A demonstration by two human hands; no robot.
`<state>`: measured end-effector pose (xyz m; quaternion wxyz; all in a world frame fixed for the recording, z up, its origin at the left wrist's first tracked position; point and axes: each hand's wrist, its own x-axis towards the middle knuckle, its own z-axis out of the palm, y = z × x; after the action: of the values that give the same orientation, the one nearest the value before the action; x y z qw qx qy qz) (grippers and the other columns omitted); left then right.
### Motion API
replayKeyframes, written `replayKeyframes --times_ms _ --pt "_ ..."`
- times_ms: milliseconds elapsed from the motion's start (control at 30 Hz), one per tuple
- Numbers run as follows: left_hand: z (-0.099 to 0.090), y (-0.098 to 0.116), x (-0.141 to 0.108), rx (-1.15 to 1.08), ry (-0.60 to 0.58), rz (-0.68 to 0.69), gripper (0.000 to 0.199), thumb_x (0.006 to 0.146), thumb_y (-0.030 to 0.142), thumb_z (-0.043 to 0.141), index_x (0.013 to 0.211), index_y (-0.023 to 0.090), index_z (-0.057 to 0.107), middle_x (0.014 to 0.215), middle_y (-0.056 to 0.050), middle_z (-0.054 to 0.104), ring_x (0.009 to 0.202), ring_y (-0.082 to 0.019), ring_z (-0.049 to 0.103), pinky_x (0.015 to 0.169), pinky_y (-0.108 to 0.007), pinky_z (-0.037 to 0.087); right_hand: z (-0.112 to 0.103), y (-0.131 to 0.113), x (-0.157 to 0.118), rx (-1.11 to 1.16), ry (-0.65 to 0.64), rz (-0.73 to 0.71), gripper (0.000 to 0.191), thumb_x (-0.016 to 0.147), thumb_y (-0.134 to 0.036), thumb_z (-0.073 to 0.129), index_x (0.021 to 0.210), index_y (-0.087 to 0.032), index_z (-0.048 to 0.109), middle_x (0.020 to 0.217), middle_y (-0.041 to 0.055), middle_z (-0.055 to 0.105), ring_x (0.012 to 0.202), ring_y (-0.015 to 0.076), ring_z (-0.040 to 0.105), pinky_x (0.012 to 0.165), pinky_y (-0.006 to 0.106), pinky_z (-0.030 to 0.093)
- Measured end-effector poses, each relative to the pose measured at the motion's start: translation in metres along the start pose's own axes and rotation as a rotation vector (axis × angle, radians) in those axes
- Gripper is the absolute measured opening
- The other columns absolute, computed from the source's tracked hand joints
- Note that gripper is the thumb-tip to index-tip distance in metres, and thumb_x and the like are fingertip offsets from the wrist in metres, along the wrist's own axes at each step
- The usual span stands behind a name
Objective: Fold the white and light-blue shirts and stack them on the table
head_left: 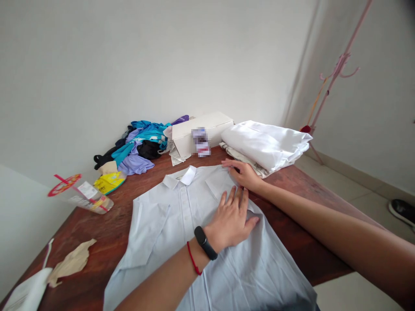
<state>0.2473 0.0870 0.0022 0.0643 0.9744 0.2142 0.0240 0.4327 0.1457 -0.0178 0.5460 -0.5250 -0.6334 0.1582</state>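
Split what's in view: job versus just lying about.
On the job:
pale blue collared shirt
left hand and right hand, both on it

Probably just lying about:
clear plastic cup
jumbled blue, purple, black clothes
white rectangular cardboard box
folded white fabric
crumpled tan paper

"What sat at the counter's (112, 231) back?"
"A white box (183, 140), between a clothes pile (139, 144) and folded white fabric (266, 144)."
"And at the left?"
"A plastic cup (88, 197) near brown paper (73, 261)."
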Motion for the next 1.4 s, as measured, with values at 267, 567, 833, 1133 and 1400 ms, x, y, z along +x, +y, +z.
replayKeyframes --times_ms 267,567,833,1133,1400 --pt "-0.019 -0.011 0.003 -0.053 0.140 -0.033 0.051 0.110 0.045 0.026 0.149 0.021 0.049 0.150 -0.013 0.055 0.142 -0.032 0.047 0.114 -0.055 0.039 -0.004 0.001 0.000 -0.093 -0.026 0.010 0.026 0.093 -0.026 0.052 0.105 -0.017 0.073 0.108 0.0112 0.077 0.103 0.0251 0.072 0.095 0.040 0.056" --pt "-0.007 -0.102 0.020 -0.200 0.448 -0.213 0.029 0.095 0.024 0.063 0.123 0.021 0.068 0.131 -0.010 0.068 0.124 -0.027 0.061 0.109 -0.044 0.046 0.013 -0.012 -0.022 -0.332 -0.307 -0.042 0.046 0.096 -0.035 0.057 0.140 -0.019 0.059 0.163 0.0155 0.040 0.158 0.0339 0.020 0.125 0.060 0.024" --pt "-0.002 -0.107 0.019 -0.412 0.554 -0.247 0.020 0.092 0.015 0.057 0.100 0.018 0.075 0.099 -0.007 0.072 0.098 -0.023 0.067 0.092 -0.037 0.054 0.008 -0.058 -0.028 -0.372 -0.375 -0.168 0.035 0.100 -0.032 0.052 0.132 -0.023 0.061 0.140 0.0132 0.059 0.135 0.0279 0.053 0.115 0.046 0.043" --pt "-0.001 -0.108 0.021 -0.484 0.651 -0.300 0.032 0.090 0.007 0.050 0.102 0.020 0.077 0.115 -0.008 0.063 0.109 -0.020 0.065 0.102 -0.036 0.053 0.008 -0.031 -0.027 -0.570 -0.511 -0.003 0.055 0.101 -0.041 0.052 0.149 -0.015 0.051 0.158 0.0200 0.044 0.149 0.0340 0.038 0.122 0.052 0.032" --pt "0.004 -0.108 0.018 -0.305 0.591 -0.380 0.028 0.088 0.007 0.054 0.095 0.020 0.077 0.116 -0.010 0.065 0.107 -0.026 0.063 0.101 -0.045 0.050 0.002 -0.019 -0.022 -0.712 -0.602 0.244 0.079 0.103 -0.062 0.037 0.164 -0.012 0.026 0.171 0.0160 0.012 0.159 0.0357 0.008 0.127 0.055 0.015"
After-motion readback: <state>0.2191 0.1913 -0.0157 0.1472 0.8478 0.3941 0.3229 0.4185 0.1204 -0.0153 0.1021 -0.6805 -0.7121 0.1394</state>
